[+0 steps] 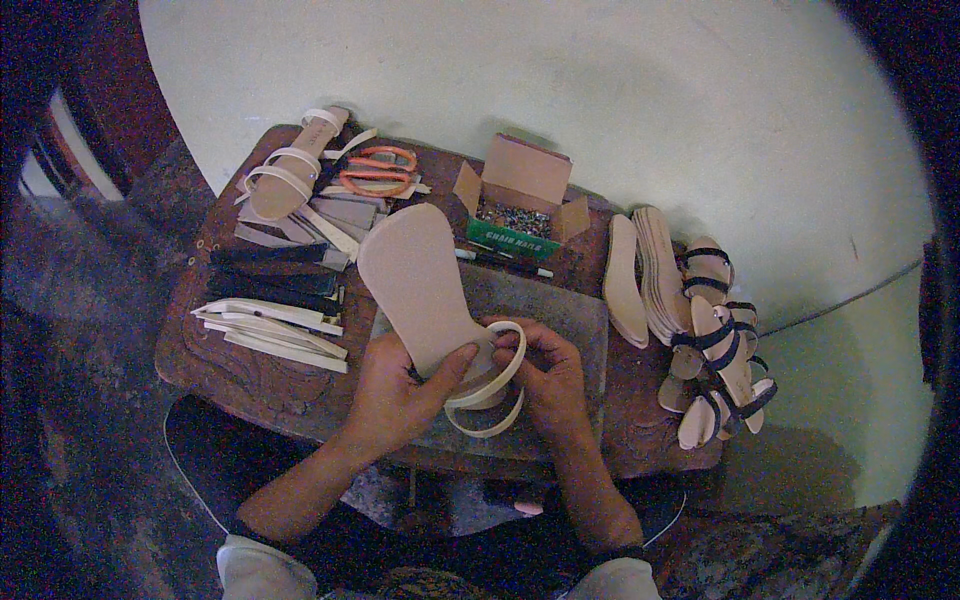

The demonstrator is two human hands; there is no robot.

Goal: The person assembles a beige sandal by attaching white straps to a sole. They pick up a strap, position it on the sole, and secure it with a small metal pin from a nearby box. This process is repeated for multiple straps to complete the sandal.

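A beige sandal sole [420, 285] is tilted up over the table, its wide end away from me. My left hand [410, 385] is closed round the sole's narrow waist, thumb on top. White strap loops [487, 432] hang around the near end of the sole. My right hand [545, 375] pinches a white strap at the sole's right edge; its fingertips are partly hidden behind the loop. Under both hands lies a dark grey board [570, 320].
On the wooden table [290, 400] are a strapped sandal [285, 185], orange-handled scissors [380, 170], white strips [270, 330] and black strips [275, 275]. A green box [515, 240] of small nails stands at the back, before the wall. Bare soles [625, 285] and black-strapped sandals [720, 340] lie right.
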